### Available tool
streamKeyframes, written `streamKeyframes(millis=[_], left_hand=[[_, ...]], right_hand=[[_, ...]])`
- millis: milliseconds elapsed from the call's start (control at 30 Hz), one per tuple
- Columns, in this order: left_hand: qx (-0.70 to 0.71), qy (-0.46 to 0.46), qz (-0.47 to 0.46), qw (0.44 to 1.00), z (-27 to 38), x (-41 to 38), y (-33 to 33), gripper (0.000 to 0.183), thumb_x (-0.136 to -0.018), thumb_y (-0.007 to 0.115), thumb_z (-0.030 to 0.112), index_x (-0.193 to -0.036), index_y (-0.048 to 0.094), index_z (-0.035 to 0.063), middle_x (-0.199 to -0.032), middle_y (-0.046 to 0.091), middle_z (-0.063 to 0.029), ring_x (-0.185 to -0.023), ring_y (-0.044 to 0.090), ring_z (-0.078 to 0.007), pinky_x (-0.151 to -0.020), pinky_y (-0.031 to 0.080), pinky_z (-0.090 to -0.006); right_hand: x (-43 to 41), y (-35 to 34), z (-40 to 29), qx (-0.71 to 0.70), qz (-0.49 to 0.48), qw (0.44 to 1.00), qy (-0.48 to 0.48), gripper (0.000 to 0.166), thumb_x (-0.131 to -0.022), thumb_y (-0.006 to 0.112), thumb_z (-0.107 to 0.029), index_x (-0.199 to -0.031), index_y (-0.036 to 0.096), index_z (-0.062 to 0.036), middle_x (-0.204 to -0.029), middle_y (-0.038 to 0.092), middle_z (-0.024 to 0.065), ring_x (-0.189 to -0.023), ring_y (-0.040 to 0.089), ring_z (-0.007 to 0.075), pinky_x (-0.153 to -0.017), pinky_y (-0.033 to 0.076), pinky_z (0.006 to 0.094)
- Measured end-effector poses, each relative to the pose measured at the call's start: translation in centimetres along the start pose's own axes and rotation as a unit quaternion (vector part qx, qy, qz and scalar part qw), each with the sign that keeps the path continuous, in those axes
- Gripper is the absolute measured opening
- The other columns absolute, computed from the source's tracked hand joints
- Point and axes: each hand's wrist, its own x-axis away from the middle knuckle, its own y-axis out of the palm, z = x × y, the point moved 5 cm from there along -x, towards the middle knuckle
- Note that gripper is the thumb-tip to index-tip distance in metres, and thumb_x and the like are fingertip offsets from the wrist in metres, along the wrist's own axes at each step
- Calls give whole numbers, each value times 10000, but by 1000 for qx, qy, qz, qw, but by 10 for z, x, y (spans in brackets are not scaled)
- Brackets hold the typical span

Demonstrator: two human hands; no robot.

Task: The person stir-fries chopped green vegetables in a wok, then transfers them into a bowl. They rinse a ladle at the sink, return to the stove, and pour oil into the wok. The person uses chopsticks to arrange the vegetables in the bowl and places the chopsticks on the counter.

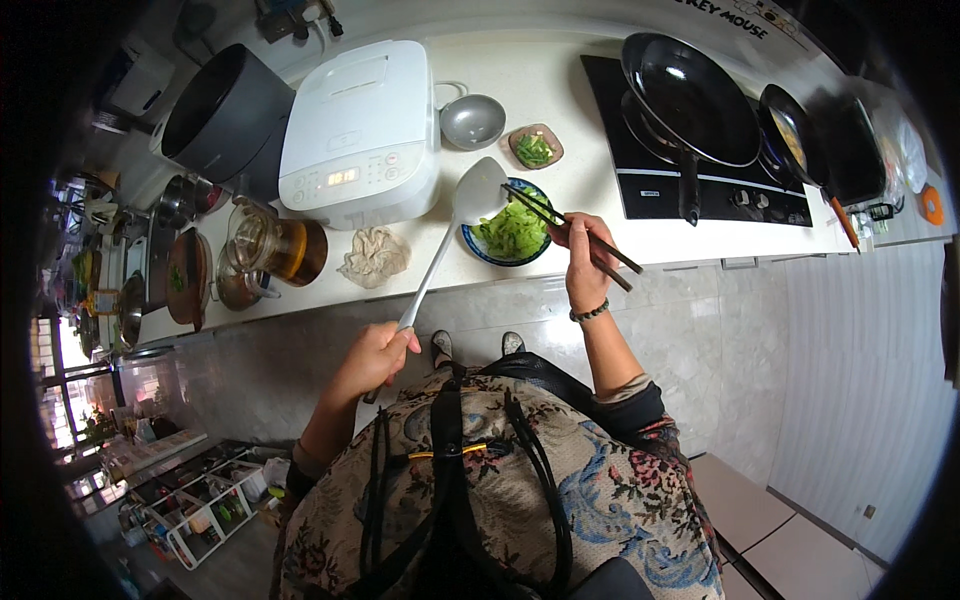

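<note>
My left hand (373,358) is closed around the handle of a wok spatula (480,191), whose grey blade is over the left rim of a blue-rimmed bowl. Chopped green leaves (514,231) fill the bowl (500,262). In my right hand (585,262) is a pair of dark chopsticks (551,216), their tips at the bowl's upper edge, beside the blade. Behind the bowl stand a small dish (556,141) of cut green pieces and an empty-looking grey metal bowl (473,121).
On the hob (645,196) at right are a large black wok (686,97) and a smaller frying pan (787,142) holding yellowish food. Left stand a white rice cooker (360,135), a dark pot (225,112), a glass jug (289,251) and a crumpled cloth (375,257).
</note>
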Motion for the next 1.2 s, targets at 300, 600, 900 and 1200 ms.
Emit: streamKeyframes(millis=[300,600,900,1200], left_hand=[[7,8,-2,1000,-1,0,0,269,-906,386,205,-797,526,3,-456,395,5,-351,362,-81,-362,327,-240],[-6,7,1,1000,3,0,1,285,-910,370,215,-791,523,7,-452,390,9,-350,361,-81,-362,325,-241],[36,10,3,999,-2,-2,1,278,-910,367,210,-794,517,7,-456,391,7,-359,350,-79,-368,328,-237],[26,35,-5,999,4,-6,8,277,-914,360,206,-801,519,10,-462,392,11,-363,365,-77,-368,334,-239]], right_hand=[[5,-1,-2,18,3,1000,-7,139,-863,494,-75,-871,540,56,-793,574,105,-694,609,168,-633,523,258],[5,13,-19,-7,-6,999,-32,170,-886,438,-82,-916,529,58,-844,571,115,-731,624,200,-676,527,285],[13,7,4,18,-21,999,23,158,-881,464,-82,-893,524,64,-840,585,118,-718,625,206,-668,534,294],[13,11,-2,26,-39,999,-7,166,-882,464,-87,-880,524,67,-827,573,120,-712,621,200,-672,529,283]])
